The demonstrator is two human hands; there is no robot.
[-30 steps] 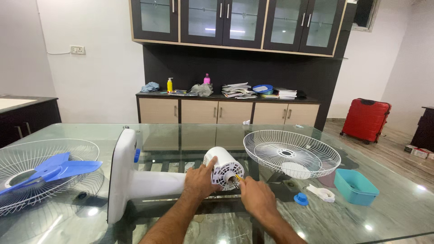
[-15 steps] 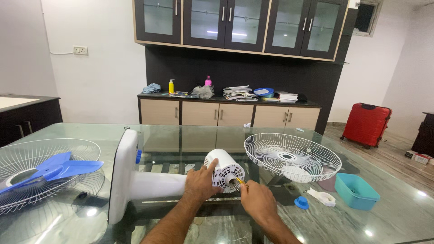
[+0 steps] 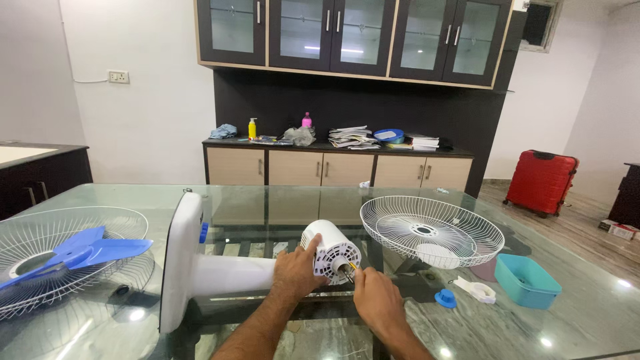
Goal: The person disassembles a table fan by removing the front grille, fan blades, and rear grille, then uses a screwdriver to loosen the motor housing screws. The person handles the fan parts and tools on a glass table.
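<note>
A white pedestal fan (image 3: pixel 220 273) is lying on its side on the glass tabletop (image 3: pixel 573 320), its flat base standing on edge at the left and its stem running right to the motor housing (image 3: pixel 331 252) in the middle of the scene. The left hand (image 3: pixel 293 275) is wrapping around the near side of the motor housing, fingers closed on it and steadying it. The right hand (image 3: pixel 375 301) is sitting just to the right of the housing's vented face, curled around a small tool with a yellow handle (image 3: pixel 351 266); the tool's tip is touching the face close to the shaft, though the tip itself is too small to make out.

To the right of the housing, a white wire fan guard (image 3: pixel 432 230) is resting on the tabletop, dished upward. Near it, toward the right edge, a teal plastic tray (image 3: pixel 531 282) is sitting beside a small white plastic piece (image 3: pixel 475 290) and a round blue cap (image 3: pixel 445 298). At the far left, a second wire guard (image 3: pixel 60 257) is lying flat with the blue fan blade (image 3: pixel 83 249) resting inside it.

Beyond the tabletop, a sideboard (image 3: pixel 333 167) against the dark wall is carrying bottles, papers and a blue bowl, with glass-fronted cabinets above it. A red suitcase (image 3: pixel 541 181) is standing on the floor at the far right.
</note>
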